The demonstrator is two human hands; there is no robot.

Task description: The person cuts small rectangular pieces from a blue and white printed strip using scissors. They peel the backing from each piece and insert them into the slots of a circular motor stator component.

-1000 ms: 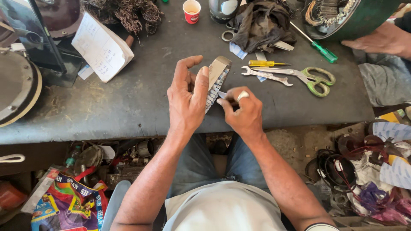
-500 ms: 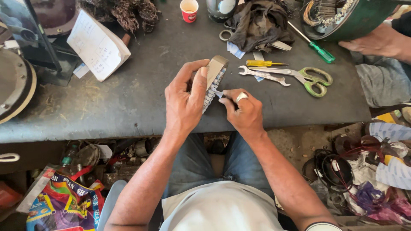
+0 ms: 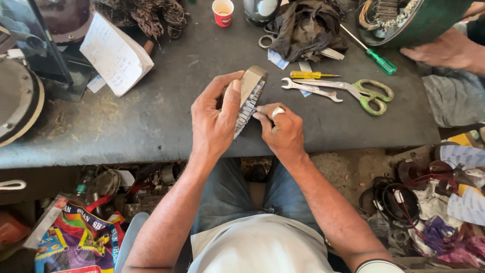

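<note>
My left hand (image 3: 216, 117) grips a grey slotted metal core (image 3: 251, 91), a motor part with toothed slots along its edge, and holds it upright over the dark workbench (image 3: 151, 126). With a ring on one finger, my right hand (image 3: 281, 130) presses its fingertips against the slotted edge of the core, pinching something too small to make out.
Green-handled scissors (image 3: 364, 92), a spanner (image 3: 309, 89), a yellow screwdriver (image 3: 307, 75) and a green screwdriver (image 3: 376, 58) lie to the right. A dark rag (image 3: 305, 30), a red cup (image 3: 223, 11) and paper (image 3: 113, 55) sit farther back. Another person's hand (image 3: 444, 50) rests by a green motor housing (image 3: 414, 20).
Both hands and the core stay in nearly the same place; my right fingers have shifted slightly along the slotted edge.
</note>
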